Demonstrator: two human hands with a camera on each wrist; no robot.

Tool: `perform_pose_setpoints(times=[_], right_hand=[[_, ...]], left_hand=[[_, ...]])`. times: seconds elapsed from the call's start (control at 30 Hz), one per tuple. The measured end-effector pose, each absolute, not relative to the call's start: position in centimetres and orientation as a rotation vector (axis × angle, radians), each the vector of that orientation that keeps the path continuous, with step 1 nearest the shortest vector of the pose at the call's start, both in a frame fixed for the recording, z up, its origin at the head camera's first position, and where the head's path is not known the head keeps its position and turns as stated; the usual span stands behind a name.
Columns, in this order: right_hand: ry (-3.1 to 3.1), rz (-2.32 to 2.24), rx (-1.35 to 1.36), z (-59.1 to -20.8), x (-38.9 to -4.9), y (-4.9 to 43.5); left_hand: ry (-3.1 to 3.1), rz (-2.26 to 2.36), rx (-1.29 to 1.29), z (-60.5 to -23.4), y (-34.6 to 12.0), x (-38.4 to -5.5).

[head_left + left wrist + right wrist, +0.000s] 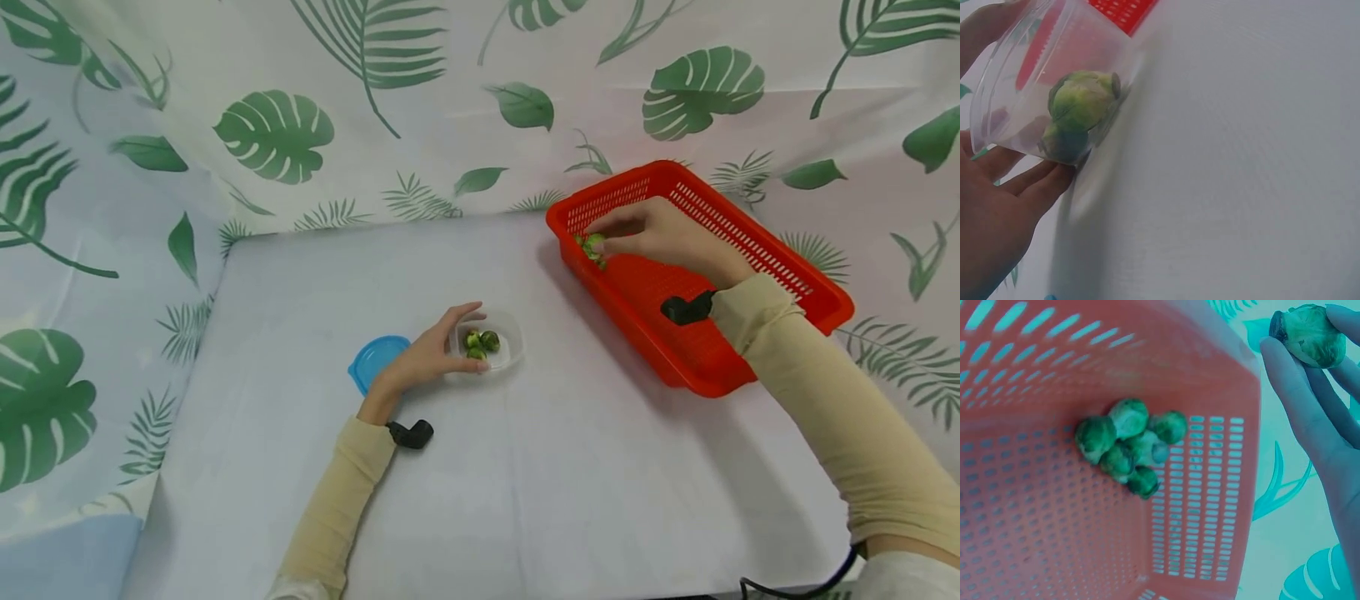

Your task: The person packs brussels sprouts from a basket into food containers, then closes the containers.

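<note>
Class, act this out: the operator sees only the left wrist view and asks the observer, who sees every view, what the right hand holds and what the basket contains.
Operator: I can't see the right hand. What does it hold?
Observer: One sprout, at its fingertips.
Operator: I see only a corner of the basket. What's inside?
Observer: The right wrist view shows six basket sprouts clustered together.
</note>
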State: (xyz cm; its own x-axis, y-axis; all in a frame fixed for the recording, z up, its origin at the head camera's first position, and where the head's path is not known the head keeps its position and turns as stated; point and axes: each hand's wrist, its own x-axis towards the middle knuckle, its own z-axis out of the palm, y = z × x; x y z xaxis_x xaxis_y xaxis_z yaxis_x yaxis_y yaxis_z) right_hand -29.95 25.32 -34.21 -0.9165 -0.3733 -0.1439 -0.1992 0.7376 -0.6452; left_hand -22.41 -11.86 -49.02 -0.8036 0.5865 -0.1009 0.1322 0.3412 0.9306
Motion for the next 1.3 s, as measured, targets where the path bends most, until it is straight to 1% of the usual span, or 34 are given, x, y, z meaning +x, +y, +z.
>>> perform_pose_setpoints(times=[0.23, 0.57, 0.8, 1.3], right_hand=[[2.661, -0.944, -0.482, -33.6, -30.0, 23.9], [2.674, -0.919, -0.608, -32.7, -29.5, 22.2], [2.678, -0.919, -0.651, -33.2, -29.3, 21.4], [2.579, -0.932, -0.826, -34.2, -28.0, 19.4]], left_hand=[[2.184, 1.445, 0.601, -48.5, -11.8, -22.5], [2.191, 1.469, 0.617, -48.4, -11.5, -22.8], [2.208, 1.45, 0.621, -48.1, -11.6, -22.9], [2.186, 1.436, 0.576, -48.6, -11.5, -21.5]])
